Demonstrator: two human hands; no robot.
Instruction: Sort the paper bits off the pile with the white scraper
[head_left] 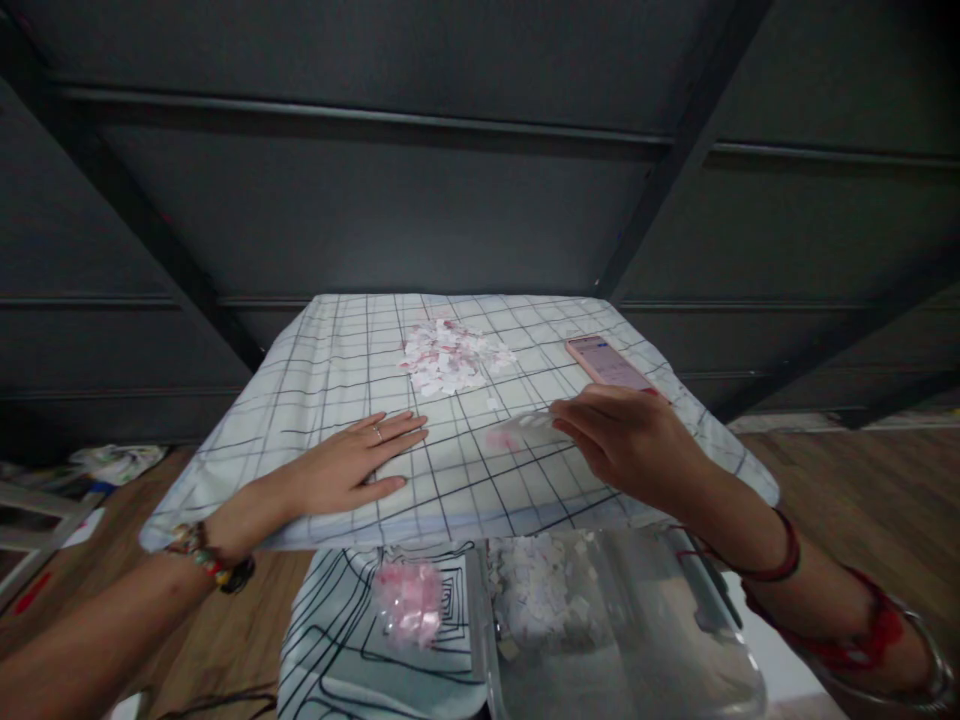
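My left hand (364, 465) lies flat on the checked tablecloth (277, 420), fingers stretched out, with nothing in it. My right hand (630, 435) is closed, and its fingertips pinch a small clear plastic bag (517, 432) with something pink at its far end. The bag is smeared by motion and hangs low over the cloth, left of the hand. Beyond both hands is a loose heap of small white and pink paper-like pieces (450, 357). One white piece (492, 404) lies apart from the heap, near the bag.
A phone (609, 362) with a lit screen lies beyond my right hand. Nearest me stands a clear plastic box (675, 620) with many small pale pieces (536, 590). Beside it, a pink-filled clear packet (411, 603) rests on a patterned cloth (330, 620). A dark panelled wall (390, 210) rises behind.
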